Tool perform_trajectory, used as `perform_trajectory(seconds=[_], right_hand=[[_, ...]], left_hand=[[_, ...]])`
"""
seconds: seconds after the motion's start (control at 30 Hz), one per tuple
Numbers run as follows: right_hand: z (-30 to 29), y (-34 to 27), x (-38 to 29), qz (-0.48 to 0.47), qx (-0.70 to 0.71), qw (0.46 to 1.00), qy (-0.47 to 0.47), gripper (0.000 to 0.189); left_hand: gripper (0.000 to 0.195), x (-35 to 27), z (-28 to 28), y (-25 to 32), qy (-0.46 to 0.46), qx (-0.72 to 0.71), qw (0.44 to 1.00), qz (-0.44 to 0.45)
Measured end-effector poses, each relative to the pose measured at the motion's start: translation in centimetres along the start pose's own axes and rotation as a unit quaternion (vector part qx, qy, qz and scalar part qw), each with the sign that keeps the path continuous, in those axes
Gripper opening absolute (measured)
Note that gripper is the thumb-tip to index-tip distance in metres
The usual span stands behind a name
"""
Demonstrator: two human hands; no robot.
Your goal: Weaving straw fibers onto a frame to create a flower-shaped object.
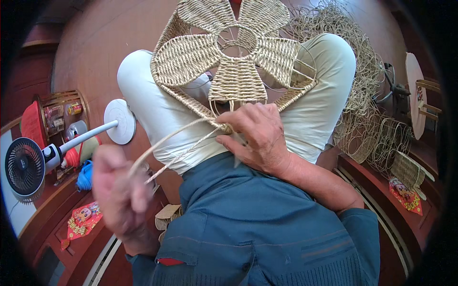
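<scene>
A flower-shaped woven straw piece (pixel 236 78) rests across my lap. Its broad petals surround a central ring, and a plaited rim (pixel 182 98) runs around them. My right hand (pixel 256 137) grips the rim at its near corner, just below the lowest petal, and covers part of the weave there. Off to the left, my left hand (pixel 121 193) is blurred and closed around a straw cord (pixel 168 136). That cord loops back to the corner by my right hand. A second, twisted strand (pixel 186 152) also runs between the corner and my left hand.
Loose straw cord (pixel 343 60) lies heaped at the right. A white-stemmed fan (pixel 25 164) stands at the left near a shelf rack (pixel 62 96) and a blue object (pixel 84 176). Wooden door sills (pixel 375 178) flank me. A round-topped wooden stool (pixel 415 96) lies tipped at right.
</scene>
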State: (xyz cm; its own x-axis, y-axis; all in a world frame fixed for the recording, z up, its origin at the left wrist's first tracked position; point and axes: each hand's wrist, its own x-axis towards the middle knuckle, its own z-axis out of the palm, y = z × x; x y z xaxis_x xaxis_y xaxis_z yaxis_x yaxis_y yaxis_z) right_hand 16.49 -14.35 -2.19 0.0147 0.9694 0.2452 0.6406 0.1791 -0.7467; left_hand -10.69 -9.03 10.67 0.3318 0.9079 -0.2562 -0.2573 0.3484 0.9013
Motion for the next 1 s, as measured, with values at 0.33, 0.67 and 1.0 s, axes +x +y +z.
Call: perform_trajectory(seconds=[0.33, 0.67, 1.0], right_hand=[[0.2, -0.4, 1.4, 0.004, 0.076, 0.997, -0.023, 0.013], [-2.8, 1.2, 2.4, 0.080, 0.059, 0.994, -0.051, 0.016], [-2.6, 1.8, 3.1, 0.129, 0.106, 0.985, -0.052, 0.014]], left_hand=[[0.042, 2.2, -4.9, 9.2, 0.233, 0.318, 0.859, 0.326], [0.008, 6.4, 3.6, -10.4, -0.079, 0.537, 0.799, 0.258], [0.010, 7.1, 5.2, -11.7, -0.036, 0.523, 0.848, 0.080]])
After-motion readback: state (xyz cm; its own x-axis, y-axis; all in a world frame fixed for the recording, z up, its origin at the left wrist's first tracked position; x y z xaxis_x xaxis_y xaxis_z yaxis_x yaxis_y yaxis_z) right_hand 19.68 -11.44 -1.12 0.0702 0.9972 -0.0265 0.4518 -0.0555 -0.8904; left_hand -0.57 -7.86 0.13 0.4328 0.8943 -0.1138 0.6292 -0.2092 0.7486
